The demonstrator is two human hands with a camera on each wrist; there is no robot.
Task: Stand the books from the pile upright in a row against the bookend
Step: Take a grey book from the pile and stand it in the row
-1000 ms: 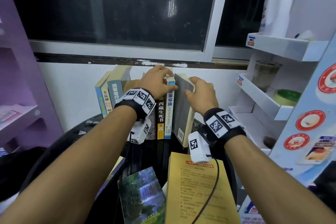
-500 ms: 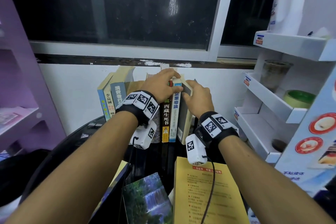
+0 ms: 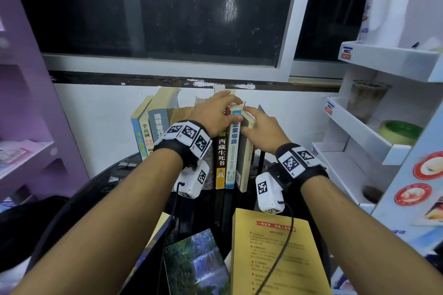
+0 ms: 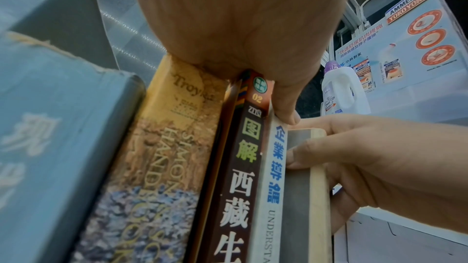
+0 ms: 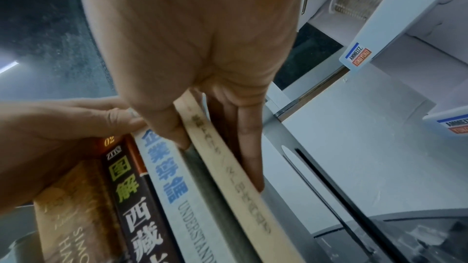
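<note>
Head view looks down on a round black table (image 3: 79,201) pushed against a white wall below a dark window (image 3: 153,9). White display shelves (image 3: 374,141) stand to the right and a purple shelf unit (image 3: 31,127) to the left. At the table's far side a row of books (image 3: 155,127) stands upright, spines toward the camera. Nearer the camera lie a yellow book (image 3: 275,256) and a waterfall-cover book (image 3: 199,263), both flat. The left hand (image 3: 215,115) rests curled over the tops of the middle books, its thumb on the spine of the white book with blue characters (image 3: 233,151). The right hand (image 3: 261,132) pinches the grey book (image 3: 243,158), the last on the right of the row and touching the white one: thumb (image 5: 172,127) on its near face, fingers (image 5: 249,157) down the far side. A thin black bookend (image 3: 261,127) stands just beside the grey book on the right; the right wrist view shows its slotted plate (image 5: 324,183).
</note>
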